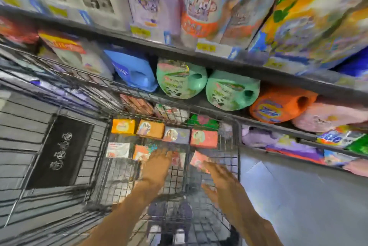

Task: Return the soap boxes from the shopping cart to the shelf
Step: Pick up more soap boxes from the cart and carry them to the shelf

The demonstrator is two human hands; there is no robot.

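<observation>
Basically nothing looks done yet, since the soap boxes all sit in the shopping cart below the shelf, left hand and right hand reaching in apart, grips too blurry to call.

A dark grey shelf board ran slantwise across the top of the view, yellow price tags along its edge. Tall detergent cartons stood on it. Below, on a lower shelf, lay a blue jug, two green jugs and an orange Tide jug. Lower right, pale smooth floor showed; at left, grey planked flooring held a black mat. The light was bright and even.
</observation>
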